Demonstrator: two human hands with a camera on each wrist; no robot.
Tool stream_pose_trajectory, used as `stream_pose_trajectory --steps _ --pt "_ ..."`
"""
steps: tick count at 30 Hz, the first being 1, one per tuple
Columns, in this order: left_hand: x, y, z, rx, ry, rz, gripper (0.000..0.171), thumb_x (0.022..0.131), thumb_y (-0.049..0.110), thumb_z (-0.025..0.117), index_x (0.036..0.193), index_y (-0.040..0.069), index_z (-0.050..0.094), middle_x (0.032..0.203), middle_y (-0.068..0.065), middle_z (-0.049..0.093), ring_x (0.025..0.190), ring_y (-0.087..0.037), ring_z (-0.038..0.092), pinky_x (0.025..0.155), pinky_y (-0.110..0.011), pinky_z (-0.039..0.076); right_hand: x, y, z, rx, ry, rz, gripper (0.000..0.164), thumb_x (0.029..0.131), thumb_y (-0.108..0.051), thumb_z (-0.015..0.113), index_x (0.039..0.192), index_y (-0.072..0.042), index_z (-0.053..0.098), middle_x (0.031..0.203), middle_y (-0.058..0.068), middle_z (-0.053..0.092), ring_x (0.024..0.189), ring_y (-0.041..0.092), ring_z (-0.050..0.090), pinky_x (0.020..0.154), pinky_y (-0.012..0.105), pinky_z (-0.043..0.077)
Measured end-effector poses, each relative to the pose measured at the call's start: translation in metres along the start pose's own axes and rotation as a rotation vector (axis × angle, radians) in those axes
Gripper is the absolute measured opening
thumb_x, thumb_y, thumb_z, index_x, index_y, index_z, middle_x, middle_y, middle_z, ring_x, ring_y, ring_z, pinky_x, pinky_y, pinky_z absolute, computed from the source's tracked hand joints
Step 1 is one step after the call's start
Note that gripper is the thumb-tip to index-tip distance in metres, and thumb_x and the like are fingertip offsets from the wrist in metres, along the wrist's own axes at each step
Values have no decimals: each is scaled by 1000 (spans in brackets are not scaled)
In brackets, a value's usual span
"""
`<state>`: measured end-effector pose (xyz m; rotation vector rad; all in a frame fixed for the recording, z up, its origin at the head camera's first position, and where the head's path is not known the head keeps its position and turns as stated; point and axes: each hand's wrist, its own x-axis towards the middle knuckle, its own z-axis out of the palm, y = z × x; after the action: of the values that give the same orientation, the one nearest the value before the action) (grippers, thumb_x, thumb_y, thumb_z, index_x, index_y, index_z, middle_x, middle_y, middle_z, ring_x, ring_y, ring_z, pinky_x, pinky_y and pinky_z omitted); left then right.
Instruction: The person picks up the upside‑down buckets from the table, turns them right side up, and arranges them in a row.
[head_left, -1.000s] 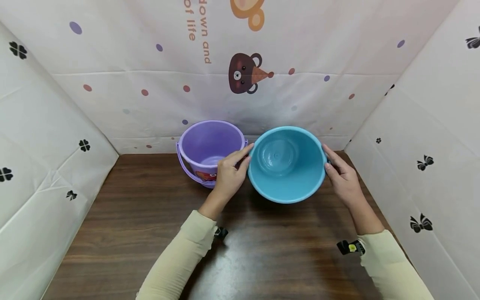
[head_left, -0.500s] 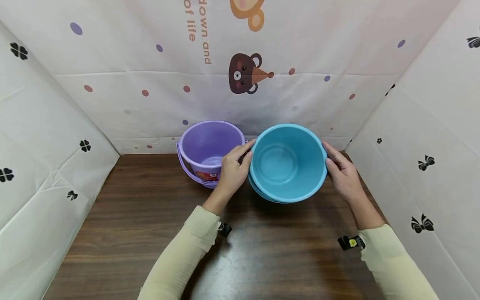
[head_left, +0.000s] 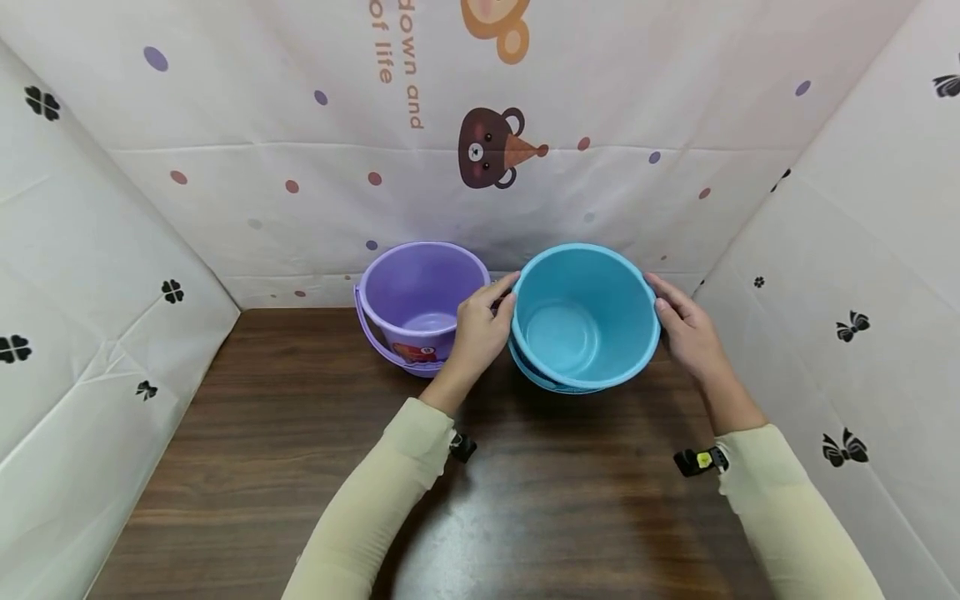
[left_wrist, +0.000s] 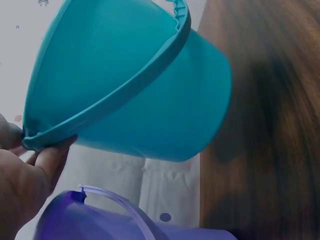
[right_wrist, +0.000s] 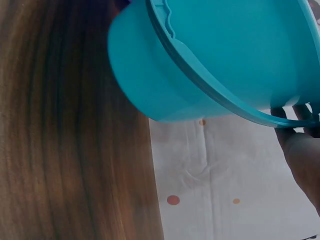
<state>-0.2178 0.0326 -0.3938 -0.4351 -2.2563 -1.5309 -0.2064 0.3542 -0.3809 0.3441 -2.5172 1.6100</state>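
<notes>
A light blue bucket stands at the back of the table, its open top facing up and the inside bare. Its handle hangs down along the near side. At the left side of the rim, my left hand pinches the edge between thumb and fingers. My right hand grips the opposite side of the rim, with the fingers partly behind the handle's end in the right wrist view. Just left of the blue bucket is a purple bucket with a red picture on its front, partly covered by my left hand.
The dark wooden table stretches toward the front. A white printed sheet rises right behind both buckets, and white side sheets close off the left and right.
The blue bucket has tipped back from leaning toward me to a more upright stance. Its rim has shifted slightly right and toward the wall, both hands moving with it. The purple bucket stays put.
</notes>
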Motion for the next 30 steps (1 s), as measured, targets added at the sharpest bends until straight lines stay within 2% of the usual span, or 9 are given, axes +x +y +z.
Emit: stream_pose_trajectory --steps 3,8,15,16,20,22,23,27,30 --pt "5 2 4 30 -24 -40 36 105 15 59 139 11 66 127 -12 72 109 -23 70 89 -36 61 7 3 -5 -24 -24 38 52 113 -30 40 160 -10 39 164 17 38 136 3 48 96 4 44" --pt "11 6 6 36 -100 -123 43 106 19 58 148 15 58 130 -12 69 108 -22 70 85 -35 62 20 3 -10 -97 -60 100 53 113 -36 37 161 -15 37 165 14 37 139 18 50 92 3 44" --pt "19 6 10 76 -142 -199 44 107 21 55 150 14 55 138 -11 67 110 -21 69 83 -34 61 35 7 -11 -37 -108 182 55 111 -41 36 161 -20 37 166 13 35 143 33 47 89 9 51" --pt "20 7 10 84 -146 -209 44 107 22 55 151 14 54 137 -11 67 109 -21 70 82 -33 61 37 8 -11 -43 -114 194 54 111 -42 36 162 -21 37 167 12 34 143 33 46 88 9 51" --pt "25 10 11 122 -168 -233 45 109 23 52 153 12 51 104 -19 75 101 -21 73 75 -31 60 44 10 -10 -8 -124 246 55 111 -42 35 162 -22 36 167 12 34 139 32 49 85 13 55" --pt "28 12 12 149 -178 -238 46 109 22 51 153 10 50 101 -21 75 101 -23 74 75 -33 61 47 10 -10 11 -133 263 55 112 -42 35 162 -21 35 167 13 34 136 29 52 85 16 56" --pt "29 13 13 168 -185 -242 46 109 23 51 153 9 50 103 -22 75 105 -24 73 79 -34 61 49 11 -10 24 -137 271 55 112 -41 35 162 -21 35 167 14 34 133 27 54 85 18 57" --pt "34 13 18 229 -214 -263 48 108 22 52 154 6 48 142 -16 64 129 -28 63 100 -39 58 53 14 -12 47 -159 303 53 112 -39 35 162 -21 35 166 14 34 123 17 60 84 22 59" --pt "37 12 21 245 -241 -275 50 108 20 52 155 4 46 151 -16 57 140 -30 54 112 -43 50 55 17 -13 61 -172 327 53 113 -37 34 163 -21 34 167 14 33 119 14 61 83 24 60"
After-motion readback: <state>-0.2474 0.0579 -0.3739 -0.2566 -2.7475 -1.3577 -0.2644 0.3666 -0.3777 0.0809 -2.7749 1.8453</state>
